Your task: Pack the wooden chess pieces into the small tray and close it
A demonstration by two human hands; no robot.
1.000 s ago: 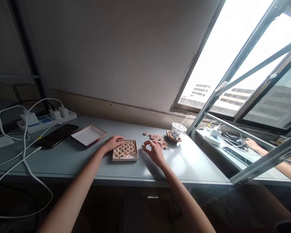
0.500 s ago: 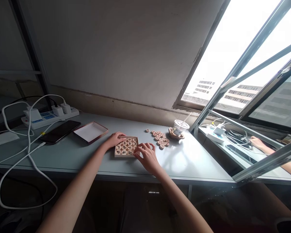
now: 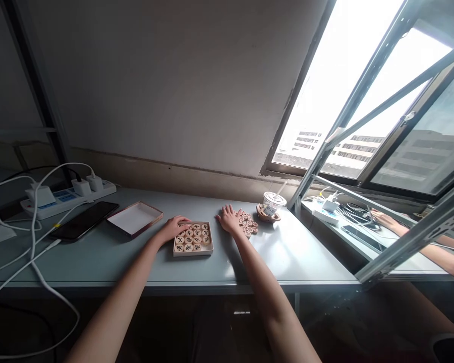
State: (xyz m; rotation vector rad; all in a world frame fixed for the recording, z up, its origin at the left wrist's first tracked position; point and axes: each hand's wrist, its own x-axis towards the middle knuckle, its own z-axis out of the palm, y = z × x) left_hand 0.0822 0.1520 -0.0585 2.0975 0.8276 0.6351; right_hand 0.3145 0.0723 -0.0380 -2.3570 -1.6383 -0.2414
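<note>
A shallow cardboard box (image 3: 193,253) holds rows of round wooden Chinese chess pieces (image 3: 197,240) with dark characters; its near right corner shows bare bottom. My left hand (image 3: 171,228) rests over the far left corner of the box, fingers stretched across some pieces. To the right, my right hand (image 3: 229,220) lies palm down with fingers spread at the left side of a cluster of loose chess pieces (image 3: 248,224). It hides part of that cluster, and I see nothing gripped in it.
The box lid (image 3: 135,219) lies left of the box. A phone (image 3: 85,220), white cables and a power strip (image 3: 66,197) are farther left. A lidded plastic cup (image 3: 274,202) stands on a wooden holder (image 3: 267,216) at right. Beyond the metal frame (image 3: 321,151), another person's hand (image 3: 385,220) touches cables.
My right hand has left the box's near right corner and moved away and to the right, its fingers spreading over the loose pieces. My left hand stays at the box. The view has shifted slightly.
</note>
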